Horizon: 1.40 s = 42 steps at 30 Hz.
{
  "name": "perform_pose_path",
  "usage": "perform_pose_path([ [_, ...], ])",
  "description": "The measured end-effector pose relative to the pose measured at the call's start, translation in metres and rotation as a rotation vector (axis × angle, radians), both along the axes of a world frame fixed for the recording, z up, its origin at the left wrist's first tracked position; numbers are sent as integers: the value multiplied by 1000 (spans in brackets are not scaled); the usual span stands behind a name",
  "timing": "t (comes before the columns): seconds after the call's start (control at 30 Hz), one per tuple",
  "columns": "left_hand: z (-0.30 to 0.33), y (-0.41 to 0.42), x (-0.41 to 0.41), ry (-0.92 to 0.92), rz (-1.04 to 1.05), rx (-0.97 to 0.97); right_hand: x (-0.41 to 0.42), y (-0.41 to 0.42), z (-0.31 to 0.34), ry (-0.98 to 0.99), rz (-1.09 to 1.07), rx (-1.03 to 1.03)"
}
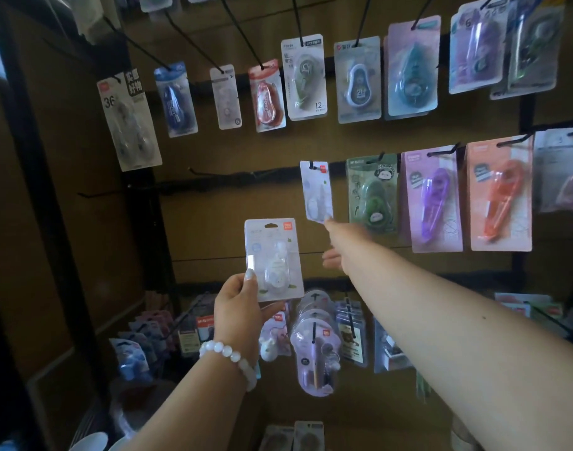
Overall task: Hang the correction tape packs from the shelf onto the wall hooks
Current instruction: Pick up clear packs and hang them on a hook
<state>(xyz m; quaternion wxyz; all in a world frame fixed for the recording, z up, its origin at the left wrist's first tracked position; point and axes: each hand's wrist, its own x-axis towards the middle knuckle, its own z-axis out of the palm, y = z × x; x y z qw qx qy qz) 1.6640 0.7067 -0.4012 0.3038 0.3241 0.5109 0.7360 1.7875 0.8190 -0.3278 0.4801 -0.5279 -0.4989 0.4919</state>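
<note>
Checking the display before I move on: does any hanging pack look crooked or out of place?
Yes: the white pack on the middle row hangs turned sideways, the right hand touching its bottom corner. Its neighbours face forward.

Centre of frame: the left hand (238, 304), with a white bead bracelet (228, 356) at the wrist, grips the lower edge of a white correction tape pack (273, 258), held upright. Right of it, the right hand (339, 247) reaches to the bottom corner of a hanging white pack (316, 190) on a middle-row hook (311, 164). Further packs hang along upper, middle and lower rows of the wall panel (246, 151).
</note>
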Motion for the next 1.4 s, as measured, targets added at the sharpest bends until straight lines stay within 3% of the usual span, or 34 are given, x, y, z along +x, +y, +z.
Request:
perform_pose_path([
  [0.23,14,-5,22,-61,-96,41,16,-54,-32,11,372,339],
  [0.57,25,-11,34,46,-115,83,33,-60,-1,211,272,538],
  [1.03,11,-19,28,17,-106,6,29,-55,14,209,252,518],
  [1.4,-1,-12,28,23,-108,-46,19,-35,7,128,104,422],
])
